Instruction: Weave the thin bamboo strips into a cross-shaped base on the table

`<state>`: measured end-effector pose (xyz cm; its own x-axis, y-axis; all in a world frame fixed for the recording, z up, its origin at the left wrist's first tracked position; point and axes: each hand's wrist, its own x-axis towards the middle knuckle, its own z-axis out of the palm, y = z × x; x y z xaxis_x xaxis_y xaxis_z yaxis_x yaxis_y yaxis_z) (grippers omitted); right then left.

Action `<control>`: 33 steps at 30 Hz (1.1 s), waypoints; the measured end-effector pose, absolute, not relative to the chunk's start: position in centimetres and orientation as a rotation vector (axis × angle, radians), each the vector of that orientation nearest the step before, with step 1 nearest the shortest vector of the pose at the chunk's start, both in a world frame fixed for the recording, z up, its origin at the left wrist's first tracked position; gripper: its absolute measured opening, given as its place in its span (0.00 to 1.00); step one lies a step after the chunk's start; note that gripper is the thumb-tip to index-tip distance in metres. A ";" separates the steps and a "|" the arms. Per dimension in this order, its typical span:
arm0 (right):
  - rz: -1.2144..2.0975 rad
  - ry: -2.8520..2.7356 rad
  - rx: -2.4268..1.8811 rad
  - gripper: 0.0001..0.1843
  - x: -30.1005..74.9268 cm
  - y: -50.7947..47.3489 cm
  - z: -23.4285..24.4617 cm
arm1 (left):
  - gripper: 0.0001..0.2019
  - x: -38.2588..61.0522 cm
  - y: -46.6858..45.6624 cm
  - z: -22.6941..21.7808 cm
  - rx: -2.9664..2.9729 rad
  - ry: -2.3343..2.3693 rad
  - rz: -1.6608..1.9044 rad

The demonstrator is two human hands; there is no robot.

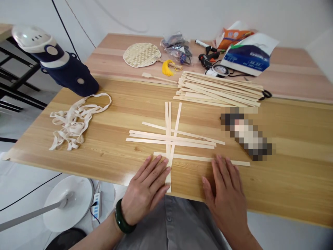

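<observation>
My left hand lies flat on the table's near edge, fingers stretched out, pressing the lower ends of upright pale bamboo strips. My right hand also rests flat and open, its fingertips touching the nearest horizontal strip. The crossed strips form a loose woven start in the middle of the wooden table. A green bangle sits on my left wrist.
A stack of spare strips lies behind. White cloth tape and a blue-and-white appliance sit left. A woven fan, yellow tassel, glue gun, bags and a blurred object lie farther back and right. A fan base stands on the floor.
</observation>
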<state>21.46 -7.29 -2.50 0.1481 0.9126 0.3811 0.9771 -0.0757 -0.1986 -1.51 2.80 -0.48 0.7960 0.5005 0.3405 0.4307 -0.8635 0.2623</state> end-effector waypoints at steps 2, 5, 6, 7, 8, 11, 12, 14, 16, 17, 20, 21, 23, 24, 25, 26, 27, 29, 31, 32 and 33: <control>-0.202 -1.804 -2.032 0.33 21.2 -7.4 -2.7 | 0.21 -1.8 3.0 -0.5 2.775 0.733 0.646; -0.167 -1.810 -2.021 0.34 20.4 -7.2 -2.8 | 0.22 -1.8 3.0 -0.6 2.722 0.760 0.671; -0.157 -1.812 -2.021 0.34 20.2 -7.1 -2.8 | 0.23 -1.7 2.9 -0.7 2.710 0.779 0.664; -0.151 -1.813 -2.023 0.33 20.1 -7.0 -2.8 | 0.23 -1.6 2.8 -0.7 2.702 0.796 0.655; -0.146 -1.815 -2.024 0.33 20.0 -7.0 -2.8 | 0.24 -1.5 2.7 -0.8 2.696 0.814 0.648; -0.164 -1.806 -2.027 0.33 19.8 -6.9 -2.8 | 0.23 -1.2 2.4 -0.9 2.692 0.862 0.642; -0.175 -1.796 -2.031 0.33 19.6 -6.9 -2.8 | 0.21 -1.2 2.4 -0.9 2.694 0.866 0.641; -0.199 -1.778 -2.045 0.32 19.1 -6.6 -2.8 | 0.20 -1.2 2.4 -0.9 2.712 0.854 0.644; -0.222 -1.768 -2.053 0.31 18.1 -6.1 -2.8 | 0.19 -1.2 2.5 -1.0 2.745 0.830 0.654; -0.227 -1.766 -2.052 0.30 17.6 -5.7 -2.8 | 0.19 -1.3 2.6 -1.0 2.764 0.819 0.657; -0.229 -1.771 -2.054 0.29 16.0 -4.4 -2.5 | 0.19 -1.3 2.8 -1.1 2.797 0.788 0.674; -0.230 -1.776 -2.061 0.28 15.6 -4.0 -2.4 | 0.19 -1.3 2.8 -1.1 2.798 0.773 0.681; -0.235 -1.786 -2.078 0.28 15.2 -3.4 -2.1 | 0.19 -1.2 2.8 -1.2 2.783 0.751 0.692; -0.241 -1.790 -2.082 0.27 15.2 -3.1 -2.0 | 0.19 -1.1 2.7 -1.2 2.772 0.744 0.694; -0.244 -1.799 -2.076 0.26 15.4 -3.0 -1.9 | 0.19 -1.1 2.6 -1.2 2.760 0.741 0.693; -0.248 -1.812 -2.063 0.25 15.7 -2.9 -1.9 | 0.19 -1.0 2.5 -1.1 2.747 0.739 0.694; -0.253 -1.828 -2.044 0.25 16.0 -2.8 -1.8 | 0.19 -1.0 2.4 -1.0 2.733 0.738 0.694; -0.267 -1.858 -2.005 0.25 16.9 -2.8 -1.7 | 0.20 -1.1 2.5 -0.6 2.712 0.717 0.684; -0.277 -1.869 -1.980 0.26 17.9 -2.5 -1.5 | 0.21 -1.4 3.2 0.1 2.706 0.694 0.679; -0.279 -1.875 -1.965 0.27 18.5 -2.3 -1.4 | 0.21 -1.6 4.0 0.4 2.713 0.692 0.686; -0.278 -1.888 -1.947 0.27 19.1 -1.9 -1.4 | 0.21 -1.7 5.0 0.7 2.730 0.702 0.695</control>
<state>19.10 -1.92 -1.37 0.0616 0.9061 0.4185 0.9883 0.0033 -0.1526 -1.73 5.04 0.75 0.7716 0.5048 0.3870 0.3915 -0.8564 0.3365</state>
